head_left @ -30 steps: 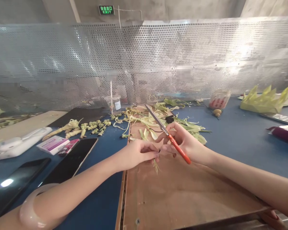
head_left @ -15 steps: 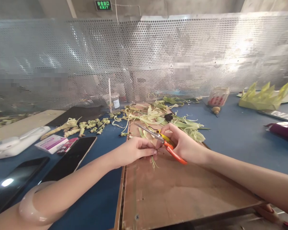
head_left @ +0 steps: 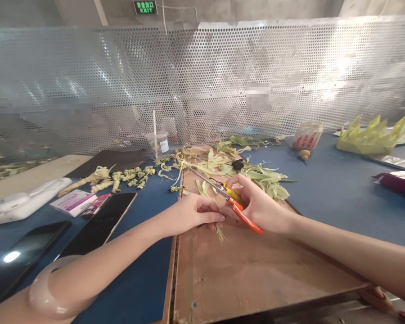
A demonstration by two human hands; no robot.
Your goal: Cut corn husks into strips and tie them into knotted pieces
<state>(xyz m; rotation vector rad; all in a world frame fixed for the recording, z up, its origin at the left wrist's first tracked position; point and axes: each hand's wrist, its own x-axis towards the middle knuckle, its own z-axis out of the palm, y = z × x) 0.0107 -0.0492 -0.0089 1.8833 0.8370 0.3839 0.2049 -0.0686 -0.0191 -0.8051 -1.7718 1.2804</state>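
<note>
My right hand (head_left: 256, 200) is closed around scissors (head_left: 238, 208) with orange and yellow handles. Their metal blades point up and left and lie close together. My left hand (head_left: 197, 210) pinches a small pale-green plant piece (head_left: 220, 234), whose split end hangs below the fingers. The fingertips of both hands meet around this piece, and its upper part is mostly hidden. Just beyond the hands, pale husk-like leaves (head_left: 211, 159) are heaped on the brown board (head_left: 256, 270). A small black bundle (head_left: 237, 165) rests among them.
Left on the blue table are knotted plant pieces (head_left: 140, 176), a black phone (head_left: 97, 220), a pink-and-white box (head_left: 73, 202) and a white device (head_left: 27, 200). A plastic cup (head_left: 160, 143), a jar (head_left: 307, 136) and a yellow-green pointed crown (head_left: 373, 137) stand farther back.
My left hand has shifted slightly right with the plant piece, whose hanging end has turned and sits a little lower. The scissors have barely moved.
</note>
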